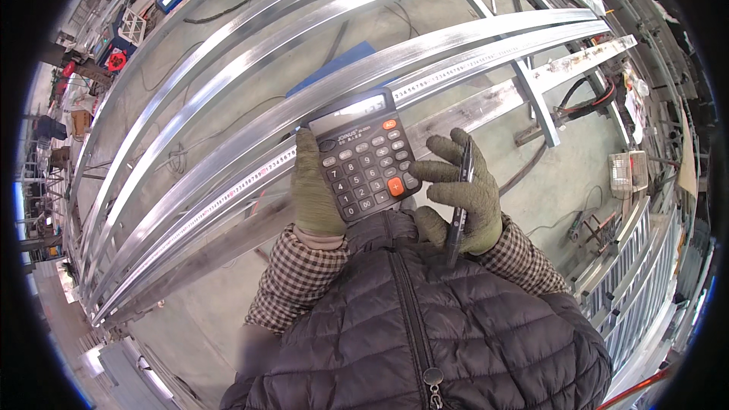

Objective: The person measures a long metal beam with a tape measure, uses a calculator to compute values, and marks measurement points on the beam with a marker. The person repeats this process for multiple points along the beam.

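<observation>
A dark grey calculator (353,133) lies tilted in front of my chest, its screen lit and one orange key at the lower right. My left hand (313,193), in an olive-green glove, grips it along its left side. At its right edge, my gloved right hand (480,201) holds a black marker pen (459,224) upright against the palm. The fingers of that hand reach toward the keys; whether one presses a key I cannot tell. Beyond the calculator, a white measuring strip (263,171) with printed marks runs along a metal bar, partly hidden behind the calculator.
Several long shiny metal rails (456,39) cross the space ahead, joined by crosspieces (536,102) at the right. A stained bar (486,105) lies nearer me. A blue sheet (334,67) shows beneath the rails. At right are a wire basket (627,172) and stacked metal frames (630,288).
</observation>
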### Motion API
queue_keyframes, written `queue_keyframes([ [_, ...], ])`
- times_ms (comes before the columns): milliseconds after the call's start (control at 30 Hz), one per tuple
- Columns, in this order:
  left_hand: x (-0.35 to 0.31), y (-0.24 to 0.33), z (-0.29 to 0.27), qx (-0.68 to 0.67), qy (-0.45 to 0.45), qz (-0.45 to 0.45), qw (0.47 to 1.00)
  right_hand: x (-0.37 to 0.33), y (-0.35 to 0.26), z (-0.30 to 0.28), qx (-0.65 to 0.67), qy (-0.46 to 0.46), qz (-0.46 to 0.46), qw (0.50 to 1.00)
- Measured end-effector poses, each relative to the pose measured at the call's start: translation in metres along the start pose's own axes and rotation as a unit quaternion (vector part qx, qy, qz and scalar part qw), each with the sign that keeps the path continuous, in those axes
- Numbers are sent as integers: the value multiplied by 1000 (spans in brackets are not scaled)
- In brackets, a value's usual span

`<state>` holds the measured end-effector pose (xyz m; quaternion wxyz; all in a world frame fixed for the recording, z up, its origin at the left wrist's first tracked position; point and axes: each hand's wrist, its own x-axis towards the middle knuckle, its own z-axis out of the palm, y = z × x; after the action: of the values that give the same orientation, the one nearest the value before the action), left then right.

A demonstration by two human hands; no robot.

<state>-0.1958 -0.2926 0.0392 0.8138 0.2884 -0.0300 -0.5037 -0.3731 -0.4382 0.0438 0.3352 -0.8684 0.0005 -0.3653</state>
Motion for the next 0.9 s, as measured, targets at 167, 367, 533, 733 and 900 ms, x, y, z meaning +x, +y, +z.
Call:
queue_keyframes([
  [167, 6, -2, -2, 32, 42, 29, 998, -7, 8, -9, -32, -53, 2, 998],
  [367, 19, -25, 8, 22, 54, 35, 998, -9, 22, -28, 17, -42, 6, 999],
  [533, 28, -40, 20, 4, 55, 33, 998, -19, 42, -43, 89, -36, 10, 995],
  [733, 29, -47, 12, -26, 40, 11, 999, -25, 52, -41, 144, 8, 103, 984],
  [900, 37, -40, -1, -34, 81, -8, 996, -21, 57, -40, 144, 34, 98, 984],
])
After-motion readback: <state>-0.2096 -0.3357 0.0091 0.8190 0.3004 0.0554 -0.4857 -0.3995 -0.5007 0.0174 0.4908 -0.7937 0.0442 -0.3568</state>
